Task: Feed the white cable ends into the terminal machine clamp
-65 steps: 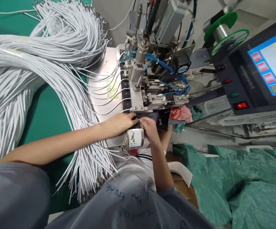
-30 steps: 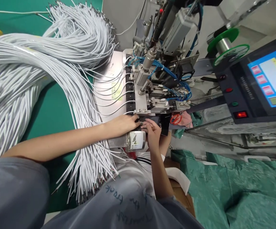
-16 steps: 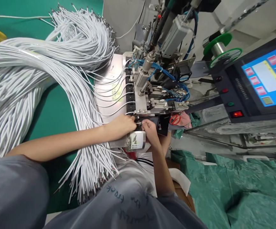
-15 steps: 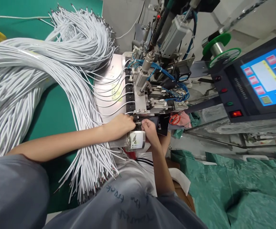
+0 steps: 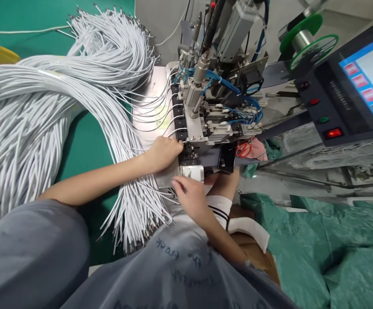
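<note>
My left hand (image 5: 164, 153) is closed at the near end of the machine's row of black clamps (image 5: 180, 122). A white cable (image 5: 137, 149) runs from the bundle into its fingers, which cover the cable's end. My right hand (image 5: 191, 198) is in the air in front of the machine, below a silver box with a white label (image 5: 192, 173). Its thumb and forefinger are slightly apart, a little blurred, with nothing seen between them. Several white cables curve from the large bundle (image 5: 109, 124) into the clamps. Their loose stripped ends (image 5: 144, 219) fan out left of my right hand.
A green-topped table (image 5: 89, 141) lies under the cables. Right of the clamps stand metal cylinders and blue air hoses (image 5: 228, 86). A green wire spool (image 5: 307, 40), a touch-screen panel (image 5: 366, 81), red-handled scissors (image 5: 243, 149) and green sheeting (image 5: 302, 240) are farther right.
My right hand has left the machine's near end and moved down toward my body, its pinch loosened. My left hand stays at the clamps. The whole view has shifted slightly.
</note>
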The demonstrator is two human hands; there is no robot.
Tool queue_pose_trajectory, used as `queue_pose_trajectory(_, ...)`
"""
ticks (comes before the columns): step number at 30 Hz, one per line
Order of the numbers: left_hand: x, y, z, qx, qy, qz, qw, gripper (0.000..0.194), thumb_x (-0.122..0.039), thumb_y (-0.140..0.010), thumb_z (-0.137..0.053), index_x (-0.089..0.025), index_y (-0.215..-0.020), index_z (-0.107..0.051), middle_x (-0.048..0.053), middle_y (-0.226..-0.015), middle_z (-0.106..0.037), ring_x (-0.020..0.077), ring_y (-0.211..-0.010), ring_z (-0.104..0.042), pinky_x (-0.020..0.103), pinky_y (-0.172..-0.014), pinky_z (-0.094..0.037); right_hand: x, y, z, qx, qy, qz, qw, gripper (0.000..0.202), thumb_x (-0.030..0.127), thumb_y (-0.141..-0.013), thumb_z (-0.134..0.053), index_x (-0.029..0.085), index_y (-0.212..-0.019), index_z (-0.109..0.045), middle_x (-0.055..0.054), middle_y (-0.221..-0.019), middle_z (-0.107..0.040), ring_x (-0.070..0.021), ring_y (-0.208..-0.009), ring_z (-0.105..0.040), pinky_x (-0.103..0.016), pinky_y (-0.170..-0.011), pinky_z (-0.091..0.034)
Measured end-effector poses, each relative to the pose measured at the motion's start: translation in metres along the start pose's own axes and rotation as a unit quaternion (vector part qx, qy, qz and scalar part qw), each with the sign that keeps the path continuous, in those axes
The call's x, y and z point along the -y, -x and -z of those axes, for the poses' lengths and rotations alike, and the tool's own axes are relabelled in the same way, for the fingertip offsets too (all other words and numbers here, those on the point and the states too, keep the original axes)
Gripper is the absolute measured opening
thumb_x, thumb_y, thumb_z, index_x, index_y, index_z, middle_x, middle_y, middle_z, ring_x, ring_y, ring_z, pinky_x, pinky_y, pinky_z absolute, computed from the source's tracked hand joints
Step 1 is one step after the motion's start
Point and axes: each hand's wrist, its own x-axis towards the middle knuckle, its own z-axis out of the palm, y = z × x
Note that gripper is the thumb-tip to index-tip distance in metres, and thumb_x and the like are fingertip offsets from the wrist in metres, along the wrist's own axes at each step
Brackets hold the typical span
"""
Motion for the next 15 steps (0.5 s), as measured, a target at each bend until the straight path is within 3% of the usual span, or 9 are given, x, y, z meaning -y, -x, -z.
queue_pose_trajectory(4,0.004,-0.003,0.000,0.003,0.002,-0.002,1.000,0.027,-0.006,-0.083,-0.040,-0.009,-0.095,-0.063,0.015,-0.079,-0.066,0.0245,-0.070,-0.064,0.029,-0.054,-0.040,0.019,-0.014,-0.030,0.095,0.053,0.057,0.992,0.022,0.021,-0.088,-0.046,0.018,-0.099,-0.064,-0.008,-0.095,-0.070,-0.0190,-0.086,-0.064,-0.027,-0.077,-0.043)
queue_pose_trajectory(9,0.006,-0.004,0.004,0.006,0.006,-0.005,1.000,0.026,-0.007,-0.083,-0.041,-0.009,-0.090,-0.065,0.015,-0.076,-0.066,0.0257,-0.072,-0.065,0.029,-0.055,-0.040,0.024,-0.041,-0.045,0.104,0.092,0.033,0.990,0.018,0.023,-0.085,-0.050,0.017,-0.091,-0.066,-0.009,-0.088,-0.072,-0.0214,-0.081,-0.066,-0.028,-0.070,-0.040)
queue_pose_trajectory(15,0.008,-0.004,0.006,0.005,0.013,-0.005,1.000,0.024,-0.010,-0.083,-0.044,-0.009,-0.095,-0.066,0.016,-0.076,-0.066,0.0267,-0.072,-0.065,0.029,-0.055,-0.039,0.027,-0.052,-0.046,0.107,0.085,0.027,0.990,0.022,0.028,-0.085,-0.050,0.018,-0.083,-0.069,-0.010,-0.085,-0.074,-0.0240,-0.080,-0.067,-0.028,-0.066,-0.038)
